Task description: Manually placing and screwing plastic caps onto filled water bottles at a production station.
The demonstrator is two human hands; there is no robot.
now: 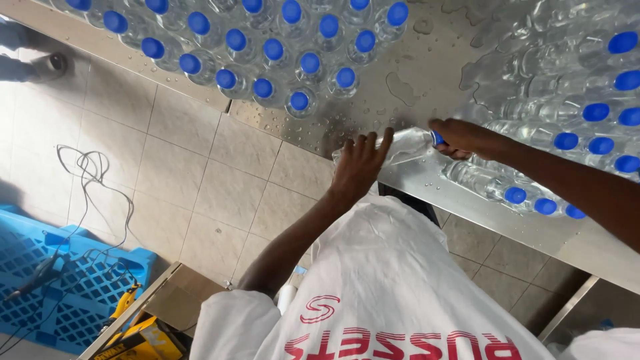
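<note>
A clear plastic water bottle with a blue cap lies on its side on the wet steel table. My left hand rests on its base end, fingers spread over it. My right hand grips the capped end. Right of my hands lies a heap of blue-capped bottles on their sides. A block of upright blue-capped bottles stands at the table's far left.
Water drops and puddles cover the steel top. Tiled floor lies below, with a loose cable, a blue plastic pallet, a yellow tool box and another person's shoe.
</note>
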